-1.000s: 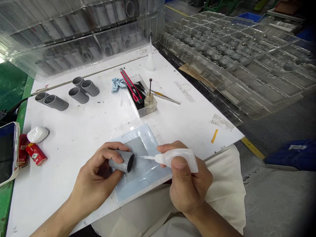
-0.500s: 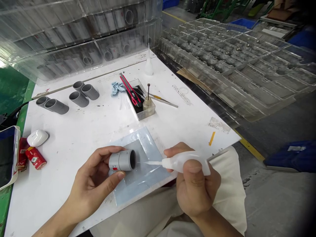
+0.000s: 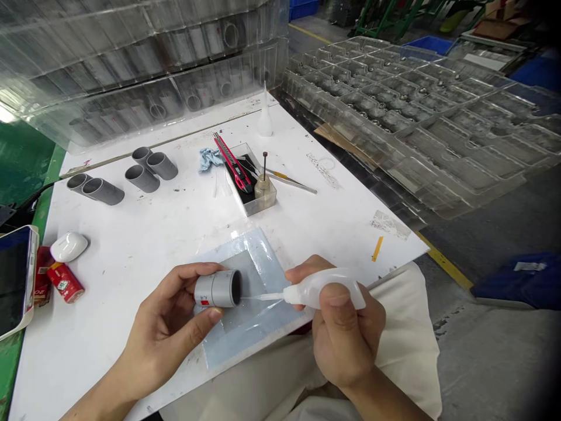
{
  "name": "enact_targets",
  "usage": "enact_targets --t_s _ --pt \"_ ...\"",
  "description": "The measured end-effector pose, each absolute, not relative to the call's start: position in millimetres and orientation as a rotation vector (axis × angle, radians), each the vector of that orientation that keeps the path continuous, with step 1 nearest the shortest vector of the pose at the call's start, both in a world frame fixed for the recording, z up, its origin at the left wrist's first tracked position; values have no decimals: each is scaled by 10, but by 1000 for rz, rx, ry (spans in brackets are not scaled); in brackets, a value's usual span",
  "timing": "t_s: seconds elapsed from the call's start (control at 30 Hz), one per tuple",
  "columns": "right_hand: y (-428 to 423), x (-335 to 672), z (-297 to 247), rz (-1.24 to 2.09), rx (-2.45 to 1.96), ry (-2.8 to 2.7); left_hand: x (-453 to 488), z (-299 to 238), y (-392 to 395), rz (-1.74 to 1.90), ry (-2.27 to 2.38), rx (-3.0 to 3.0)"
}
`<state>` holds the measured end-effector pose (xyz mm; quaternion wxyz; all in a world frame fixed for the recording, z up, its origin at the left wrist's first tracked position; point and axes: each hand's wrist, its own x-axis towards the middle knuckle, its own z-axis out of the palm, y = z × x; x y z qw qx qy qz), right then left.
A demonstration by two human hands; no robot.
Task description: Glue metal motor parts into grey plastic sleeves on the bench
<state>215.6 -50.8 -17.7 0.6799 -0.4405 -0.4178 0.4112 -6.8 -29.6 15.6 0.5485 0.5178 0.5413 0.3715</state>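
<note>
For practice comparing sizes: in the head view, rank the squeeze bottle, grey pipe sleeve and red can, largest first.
Squeeze bottle, grey pipe sleeve, red can. The can lies farther from the camera, so its place is unsure.

The left hand (image 3: 164,330) grips a grey PVC coupling (image 3: 217,289), the right hand (image 3: 346,333) a squeeze bottle (image 3: 324,289).

Grey PVC pipe (image 3: 218,289): bore lost in shadow; red mark on the wall too small to read. Whether the fine nozzle (image 3: 263,297) touches the rim cannot be told, and the right hand (image 3: 348,333) covers part of the squeeze bottle (image 3: 307,290). Smartphone (image 3: 14,278) cut off by the left edge.
</note>
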Motion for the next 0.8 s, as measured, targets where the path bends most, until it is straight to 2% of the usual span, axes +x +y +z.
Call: enact_targets --t_s 0.8 --pt "-476 2104 -175 781 -965 -912 -82 176 -308 809 1320 1237"
